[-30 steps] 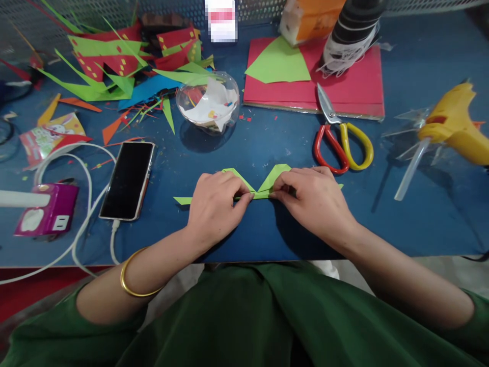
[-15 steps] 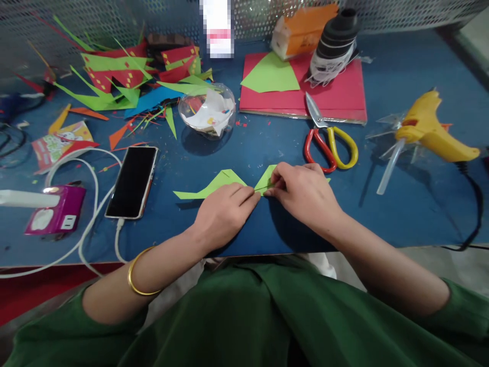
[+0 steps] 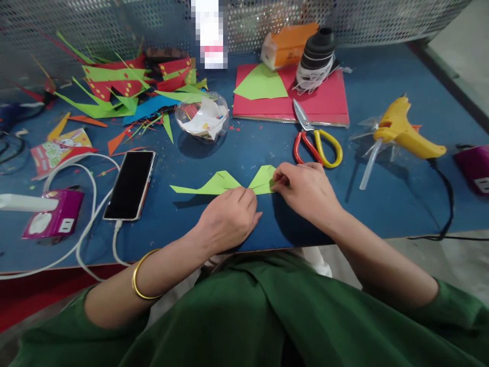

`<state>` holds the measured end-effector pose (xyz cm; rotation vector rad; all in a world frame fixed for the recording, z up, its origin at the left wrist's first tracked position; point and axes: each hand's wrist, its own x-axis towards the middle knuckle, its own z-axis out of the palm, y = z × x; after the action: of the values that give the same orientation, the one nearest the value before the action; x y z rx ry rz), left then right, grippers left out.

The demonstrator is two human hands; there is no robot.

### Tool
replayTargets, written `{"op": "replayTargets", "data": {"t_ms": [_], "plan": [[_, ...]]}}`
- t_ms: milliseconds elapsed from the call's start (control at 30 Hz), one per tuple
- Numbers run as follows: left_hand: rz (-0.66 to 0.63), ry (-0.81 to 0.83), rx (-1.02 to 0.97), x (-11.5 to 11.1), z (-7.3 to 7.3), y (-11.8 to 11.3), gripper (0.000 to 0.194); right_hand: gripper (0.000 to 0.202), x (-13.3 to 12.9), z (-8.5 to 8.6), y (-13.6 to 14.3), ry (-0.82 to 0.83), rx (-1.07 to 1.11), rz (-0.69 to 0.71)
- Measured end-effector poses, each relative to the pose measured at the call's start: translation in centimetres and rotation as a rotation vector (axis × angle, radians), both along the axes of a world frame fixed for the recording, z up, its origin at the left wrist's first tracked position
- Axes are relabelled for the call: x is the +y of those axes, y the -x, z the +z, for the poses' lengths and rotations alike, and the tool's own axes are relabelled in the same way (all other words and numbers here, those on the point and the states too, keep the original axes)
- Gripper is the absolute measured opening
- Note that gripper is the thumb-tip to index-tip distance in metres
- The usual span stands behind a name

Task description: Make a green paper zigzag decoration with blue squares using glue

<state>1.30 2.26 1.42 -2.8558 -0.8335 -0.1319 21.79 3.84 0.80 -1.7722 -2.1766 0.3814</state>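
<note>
A bright green folded paper cutout [image 3: 220, 181] lies on the blue table in front of me, with two peaks and a long thin point at its left. My left hand [image 3: 231, 216] is closed at the lower middle edge of the paper, its fingertips curled out of sight and its thumb side to the right. At the paper's right part, my right hand [image 3: 301, 186] pinches it between thumb and forefinger. That hand covers the right end of the cutout. Scissors [image 3: 310, 133] with one red and one yellow handle lie just beyond my right hand.
A yellow glue gun [image 3: 407, 130] lies on the right. Red paper sheets [image 3: 248, 109] bear a string-wrapped black bottle [image 3: 315, 58]. A clear bowl [image 3: 183, 127] of scraps, a phone [image 3: 130, 186], a purple charger [image 3: 57, 214] and red-green paper pieces [image 3: 114, 81] occupy the left.
My left hand has drawn back and turned, its fingers curling more, so the middle of the paper shows more. My right hand still pinches the right part. The view has shifted slightly rightward.
</note>
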Motion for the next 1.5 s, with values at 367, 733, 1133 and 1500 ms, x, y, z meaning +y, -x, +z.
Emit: {"op": "replayTargets", "data": {"t_ms": [367, 733, 1133, 1500], "plan": [[-0.001, 0.04, 0.066, 0.0, 0.0, -0.8, 0.059, 0.004, -0.4, 0.0, -1.3, -0.006, 0.006, -0.04], [0.008, 0.005, 0.102, -0.1, 0.1, -1.3, 0.061, 0.004, -1.1, -0.4, -2.6, -0.019, -0.013, -0.148], [0.026, -0.009, 0.072, -0.5, -0.2, -1.2, 0.068, 0.014, -2.4, -1.2, -3.8, -0.097, 0.025, -0.277], [0.034, -0.013, 0.042, -0.7, -0.5, -1.4, 0.055, 0.049, -6.0, -2.0, 0.2, -0.253, -0.086, 0.325]]}}
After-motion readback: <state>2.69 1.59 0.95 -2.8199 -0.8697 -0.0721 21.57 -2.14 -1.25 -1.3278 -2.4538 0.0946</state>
